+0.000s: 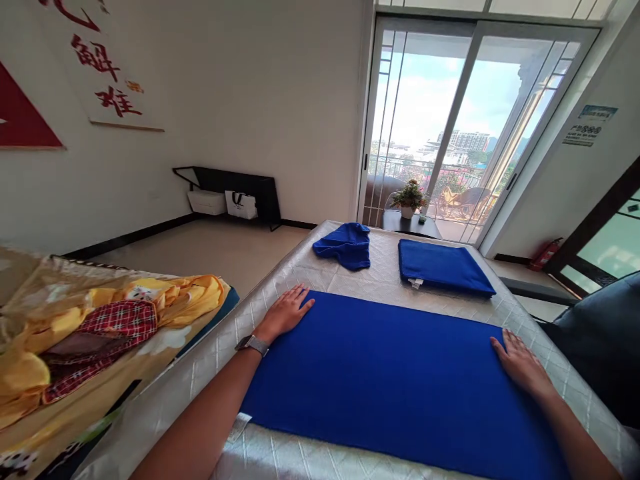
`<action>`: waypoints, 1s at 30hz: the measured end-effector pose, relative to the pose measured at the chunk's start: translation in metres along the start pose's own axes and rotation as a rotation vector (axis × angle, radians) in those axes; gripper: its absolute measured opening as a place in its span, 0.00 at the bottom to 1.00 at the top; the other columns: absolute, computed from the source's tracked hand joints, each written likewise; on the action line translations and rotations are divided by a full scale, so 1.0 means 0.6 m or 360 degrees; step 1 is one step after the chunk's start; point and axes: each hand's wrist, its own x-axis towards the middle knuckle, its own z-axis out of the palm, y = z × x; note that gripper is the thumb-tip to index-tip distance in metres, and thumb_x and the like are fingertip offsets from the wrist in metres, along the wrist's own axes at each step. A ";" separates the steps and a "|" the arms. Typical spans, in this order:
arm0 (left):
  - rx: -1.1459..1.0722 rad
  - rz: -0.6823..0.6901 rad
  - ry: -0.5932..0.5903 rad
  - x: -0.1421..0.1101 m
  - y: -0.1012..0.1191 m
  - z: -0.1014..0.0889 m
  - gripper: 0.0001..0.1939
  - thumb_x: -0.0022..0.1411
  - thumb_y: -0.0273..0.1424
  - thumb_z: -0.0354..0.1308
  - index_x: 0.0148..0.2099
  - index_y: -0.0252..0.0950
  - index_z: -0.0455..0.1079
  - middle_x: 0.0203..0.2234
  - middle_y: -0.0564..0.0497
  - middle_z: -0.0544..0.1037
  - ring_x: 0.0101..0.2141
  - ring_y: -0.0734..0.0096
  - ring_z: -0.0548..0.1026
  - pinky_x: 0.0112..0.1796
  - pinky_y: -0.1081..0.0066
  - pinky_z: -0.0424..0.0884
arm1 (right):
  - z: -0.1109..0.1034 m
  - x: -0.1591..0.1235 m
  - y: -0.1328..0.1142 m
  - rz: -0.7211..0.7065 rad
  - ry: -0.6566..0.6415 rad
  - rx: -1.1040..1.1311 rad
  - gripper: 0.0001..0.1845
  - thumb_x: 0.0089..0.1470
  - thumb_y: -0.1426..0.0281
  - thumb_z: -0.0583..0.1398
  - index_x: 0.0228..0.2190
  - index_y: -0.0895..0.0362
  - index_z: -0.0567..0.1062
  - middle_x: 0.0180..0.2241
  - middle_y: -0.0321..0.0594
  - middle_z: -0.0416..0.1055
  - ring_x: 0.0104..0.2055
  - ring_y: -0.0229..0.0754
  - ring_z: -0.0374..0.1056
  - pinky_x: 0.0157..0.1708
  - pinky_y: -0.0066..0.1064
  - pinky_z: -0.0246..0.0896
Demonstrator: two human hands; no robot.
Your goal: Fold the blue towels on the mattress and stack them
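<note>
A blue cloth (395, 380) lies spread flat in a rectangle on the pale quilted mattress (295, 443), with a white label showing at its near left corner. My left hand (286, 312), a watch on its wrist, rests on the cloth's far left corner, fingers stretched out. On the far right corner lies my right hand (523, 360), flat with its fingers extended. Beyond the cloth are a neatly folded blue cloth (443, 265) with a white tag and, left of it, a crumpled blue cloth (347, 245).
To the left stands another bed with yellow bedding (200, 300) and a red plaid cloth (120, 323). A potted plant (409, 200) sits on a dark table (425, 227) by the sliding glass door. A black chair (595, 340) is at the right.
</note>
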 end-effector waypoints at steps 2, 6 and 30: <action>-0.0005 -0.0017 -0.0019 0.001 -0.001 0.000 0.38 0.73 0.53 0.36 0.73 0.34 0.54 0.71 0.41 0.57 0.70 0.56 0.53 0.68 0.54 0.47 | 0.001 0.003 0.009 0.0018 0.0005 0.0034 0.51 0.60 0.45 0.34 0.70 0.70 0.51 0.73 0.51 0.44 0.74 0.52 0.39 0.71 0.48 0.35; -0.0004 -0.0019 0.0016 0.002 -0.003 0.004 0.37 0.73 0.53 0.37 0.72 0.34 0.56 0.70 0.42 0.57 0.69 0.55 0.54 0.67 0.54 0.49 | 0.006 0.003 0.005 0.0004 0.0015 0.0050 0.52 0.59 0.44 0.35 0.70 0.69 0.51 0.73 0.51 0.44 0.74 0.51 0.38 0.71 0.47 0.32; -0.0004 -0.0028 0.0028 -0.006 0.016 -0.001 0.35 0.74 0.49 0.40 0.72 0.31 0.57 0.71 0.38 0.56 0.70 0.54 0.53 0.68 0.53 0.48 | -0.136 -0.207 -0.480 -0.0638 -0.0147 0.0132 0.46 0.66 0.46 0.35 0.71 0.65 0.47 0.74 0.46 0.38 0.75 0.47 0.31 0.72 0.45 0.30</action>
